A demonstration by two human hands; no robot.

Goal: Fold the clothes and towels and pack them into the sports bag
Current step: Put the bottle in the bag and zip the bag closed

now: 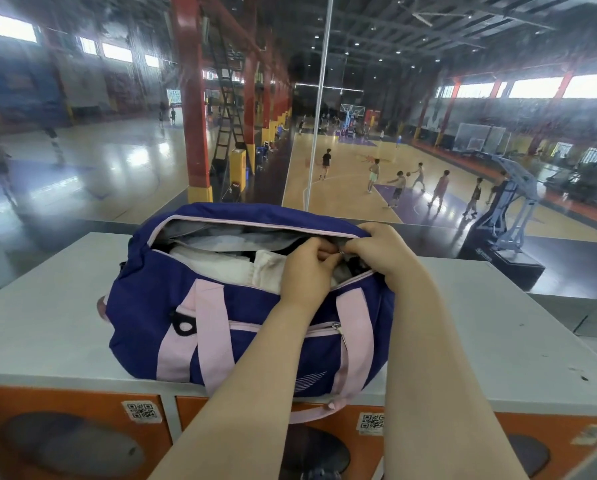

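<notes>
A purple sports bag [255, 344] with pink straps lies on a grey locker top [44, 327]. Its main zipper is open along most of the top, and white folded towels or clothes [221, 266] show inside. My left hand [307, 271] is at the right end of the opening, its fingers curled and pinching at the zipper area. My right hand [376, 249] grips the bag's right end at the zipper, fingers curled over the purple fabric. A small metal zipper pull shows between the two hands.
The locker top has orange doors with QR stickers [141, 410] below its front edge. Behind the bag is a glass wall [321, 98] overlooking basketball courts with players. A pink strap [331, 407] hangs over the front edge.
</notes>
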